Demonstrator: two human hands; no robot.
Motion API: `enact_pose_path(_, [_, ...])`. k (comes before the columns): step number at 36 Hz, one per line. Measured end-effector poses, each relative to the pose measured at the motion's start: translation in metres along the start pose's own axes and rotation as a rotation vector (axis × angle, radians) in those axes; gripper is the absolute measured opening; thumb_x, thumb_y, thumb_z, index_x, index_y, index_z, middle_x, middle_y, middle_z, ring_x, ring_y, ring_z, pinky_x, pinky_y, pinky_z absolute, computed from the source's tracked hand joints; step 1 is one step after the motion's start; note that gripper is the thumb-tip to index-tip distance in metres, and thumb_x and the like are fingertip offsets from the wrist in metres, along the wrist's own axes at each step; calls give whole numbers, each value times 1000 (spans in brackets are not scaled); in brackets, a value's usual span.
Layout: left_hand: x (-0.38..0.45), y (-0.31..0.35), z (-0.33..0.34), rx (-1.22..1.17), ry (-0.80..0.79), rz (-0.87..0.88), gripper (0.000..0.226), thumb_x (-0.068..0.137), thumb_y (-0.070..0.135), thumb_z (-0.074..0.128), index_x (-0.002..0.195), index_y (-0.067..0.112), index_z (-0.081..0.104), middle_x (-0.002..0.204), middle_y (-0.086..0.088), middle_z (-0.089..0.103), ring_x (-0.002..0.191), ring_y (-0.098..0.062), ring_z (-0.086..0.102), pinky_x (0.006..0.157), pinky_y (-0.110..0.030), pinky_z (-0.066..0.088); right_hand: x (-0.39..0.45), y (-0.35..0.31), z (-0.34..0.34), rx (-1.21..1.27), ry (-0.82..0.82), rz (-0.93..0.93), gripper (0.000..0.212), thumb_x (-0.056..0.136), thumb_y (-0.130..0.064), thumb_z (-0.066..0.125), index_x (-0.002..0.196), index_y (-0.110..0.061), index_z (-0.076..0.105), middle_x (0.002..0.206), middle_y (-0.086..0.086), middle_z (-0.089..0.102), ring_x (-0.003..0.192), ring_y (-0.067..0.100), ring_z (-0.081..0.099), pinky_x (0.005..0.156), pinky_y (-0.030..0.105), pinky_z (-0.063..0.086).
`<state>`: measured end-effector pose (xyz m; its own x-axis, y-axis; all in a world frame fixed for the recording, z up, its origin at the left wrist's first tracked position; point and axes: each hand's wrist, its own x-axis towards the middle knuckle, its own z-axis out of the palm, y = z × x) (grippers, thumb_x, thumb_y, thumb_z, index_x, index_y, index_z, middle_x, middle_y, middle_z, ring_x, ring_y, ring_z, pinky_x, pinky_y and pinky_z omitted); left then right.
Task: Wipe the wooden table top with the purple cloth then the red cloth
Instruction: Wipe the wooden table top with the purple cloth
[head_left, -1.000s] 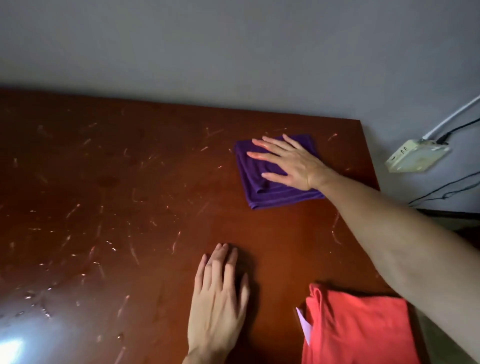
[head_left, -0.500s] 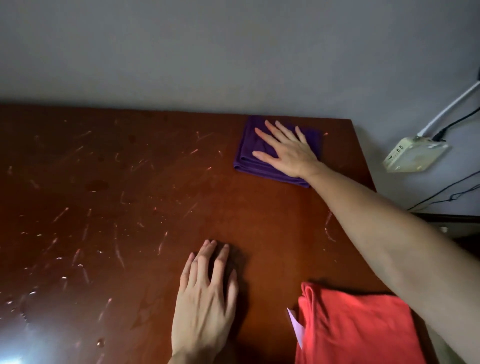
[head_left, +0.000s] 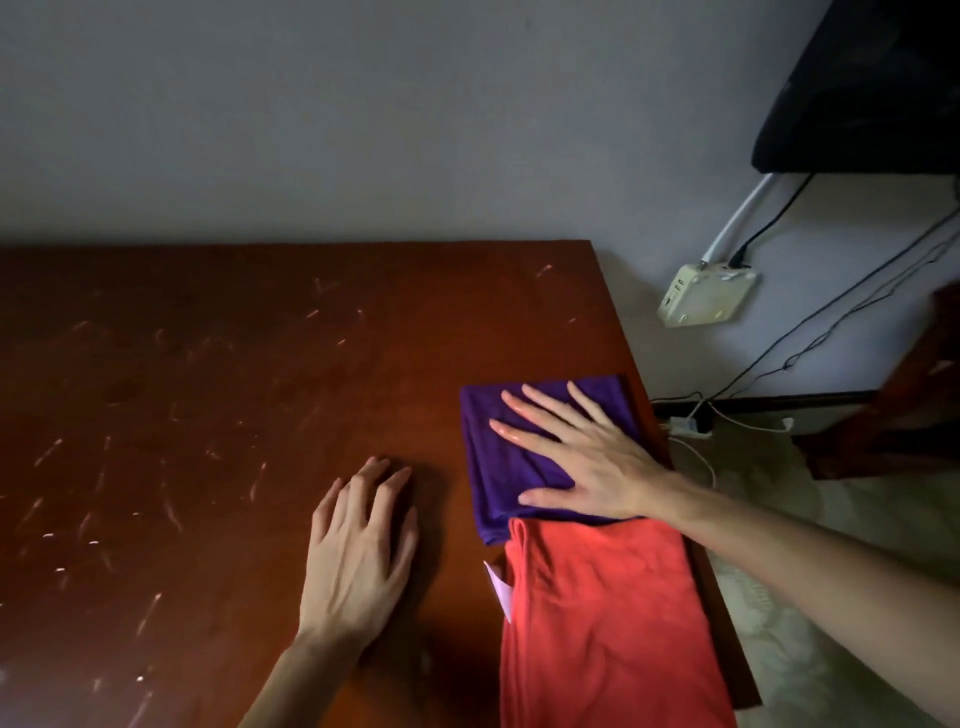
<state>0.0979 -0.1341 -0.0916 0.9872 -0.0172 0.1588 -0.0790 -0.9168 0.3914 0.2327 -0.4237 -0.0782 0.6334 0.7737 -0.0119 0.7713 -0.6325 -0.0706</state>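
The folded purple cloth (head_left: 506, 462) lies near the right edge of the scratched wooden table top (head_left: 218, 415). My right hand (head_left: 582, 457) presses flat on it, fingers spread and pointing left and away. Its near edge touches the folded red cloth (head_left: 602, 623), which lies along the right edge toward me with a small white tag at its left side. My left hand (head_left: 358, 551) rests flat on the bare wood just left of both cloths, holding nothing.
A grey wall runs behind the table. Right of the table, a cream power box (head_left: 704, 293) hangs on the wall with cables trailing to the floor. A dark object (head_left: 862, 88) fills the upper right corner and dark wooden furniture (head_left: 904, 405) stands at the far right.
My right hand has dragged the purple cloth from the table's far right corner toward me, until it meets the red cloth. My left hand stayed flat on the wood.
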Motion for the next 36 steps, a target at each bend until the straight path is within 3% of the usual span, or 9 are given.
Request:
enact_pose_path(5, [50,-6,5,84,-80,149,49,101,44,37,139,17,53,146,-3,52,139,-18,44,118,-37,20,14,26,-9,19,-27,-121,76,99,-71,41,164,-39,18,175,-6,2,160,13,-4,129,52,2])
enact_pose_path(11, [66,-4,9,104,-150,159,53,105,47,29,150,22,45,158,3,42,151,-11,28,124,-37,15,57,97,-20,7,-78,-182,68,103,-61,42,164,-39,20,174,-8,2,161,13,-2,129,52,4])
enact_pose_path(15, [69,-4,6,97,-186,172,54,107,45,28,154,22,41,164,5,32,155,-8,17,124,-40,16,99,145,-23,-31,-70,-63,67,103,-67,31,164,-41,15,174,-9,1,160,11,-1,130,49,3])
enact_pose_path(19, [70,-7,7,95,-184,178,55,107,44,28,156,22,37,167,4,25,155,-10,19,123,-40,18,142,181,-26,5,-61,138,70,99,-73,21,163,-45,15,174,-12,3,160,10,1,130,48,4])
enact_pose_path(24, [75,-6,11,107,-166,181,56,105,44,29,155,21,39,167,3,26,154,-12,23,121,-41,21,171,205,-30,44,-24,341,65,103,-68,26,163,-46,12,174,-11,3,160,9,0,130,44,-1])
enact_pose_path(28, [75,-5,9,118,-180,184,56,107,45,26,157,23,34,168,4,23,155,-11,19,121,-42,19,169,196,-28,69,-13,366,69,100,-73,20,163,-46,10,174,-10,2,160,9,-2,129,44,-4])
enact_pose_path(36, [76,-8,11,147,-195,204,57,109,46,19,159,22,29,169,1,19,157,-10,8,125,-41,11,154,124,-20,99,4,612,82,94,-83,16,164,-43,2,174,-7,-6,160,18,-10,127,56,-7])
